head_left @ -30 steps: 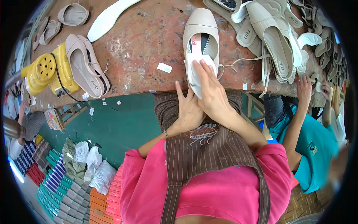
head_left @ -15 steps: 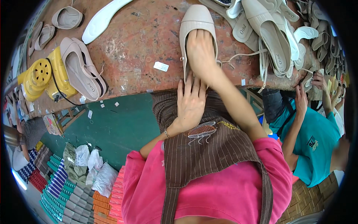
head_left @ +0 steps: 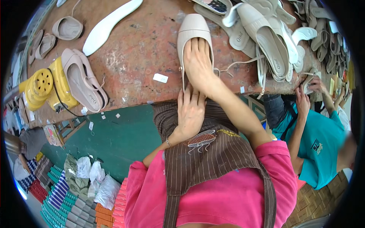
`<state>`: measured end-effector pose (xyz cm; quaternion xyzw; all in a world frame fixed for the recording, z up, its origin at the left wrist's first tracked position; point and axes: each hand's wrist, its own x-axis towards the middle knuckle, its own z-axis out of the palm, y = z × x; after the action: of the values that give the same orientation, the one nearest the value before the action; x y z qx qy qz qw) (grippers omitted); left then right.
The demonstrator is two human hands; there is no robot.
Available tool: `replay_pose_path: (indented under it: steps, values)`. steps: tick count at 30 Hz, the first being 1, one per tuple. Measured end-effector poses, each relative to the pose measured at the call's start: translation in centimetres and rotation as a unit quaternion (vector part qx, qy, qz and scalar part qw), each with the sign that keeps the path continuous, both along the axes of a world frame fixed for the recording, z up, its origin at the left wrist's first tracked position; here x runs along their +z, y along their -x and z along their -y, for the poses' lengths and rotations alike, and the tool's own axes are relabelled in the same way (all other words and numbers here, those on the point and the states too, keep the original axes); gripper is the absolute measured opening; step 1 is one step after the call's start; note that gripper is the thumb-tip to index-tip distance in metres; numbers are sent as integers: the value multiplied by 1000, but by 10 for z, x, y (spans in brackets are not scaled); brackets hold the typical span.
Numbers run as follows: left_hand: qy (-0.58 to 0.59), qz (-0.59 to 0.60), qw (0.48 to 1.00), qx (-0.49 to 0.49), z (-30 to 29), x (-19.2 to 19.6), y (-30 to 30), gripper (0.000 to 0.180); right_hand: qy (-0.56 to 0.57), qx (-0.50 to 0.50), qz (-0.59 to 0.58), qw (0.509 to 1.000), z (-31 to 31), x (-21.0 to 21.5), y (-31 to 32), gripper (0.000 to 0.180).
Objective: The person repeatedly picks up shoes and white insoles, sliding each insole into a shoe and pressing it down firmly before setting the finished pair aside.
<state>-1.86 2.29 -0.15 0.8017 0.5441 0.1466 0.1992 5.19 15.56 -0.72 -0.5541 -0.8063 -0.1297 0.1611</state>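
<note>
Many shoes (head_left: 266, 41) on reddish workbench (head_left: 140, 49)

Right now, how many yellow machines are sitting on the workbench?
1. The yellow machine sits at the bench's left edge, beside a pair of beige shoes. Others may be hidden beyond the picture's rim.
</note>
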Motion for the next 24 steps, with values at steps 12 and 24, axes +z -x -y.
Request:
replay_pose_path:
  steps: [12, 24]
  values:
    - [-42, 74, 991, 99, -48, 23, -22, 77, 14, -60, -169, 984, 12, 95, -140, 41]
    - [-112, 97, 984, 104, -88, 19, 6, 36, 56, -314, -289, 903, 1, 43, -290, 26]
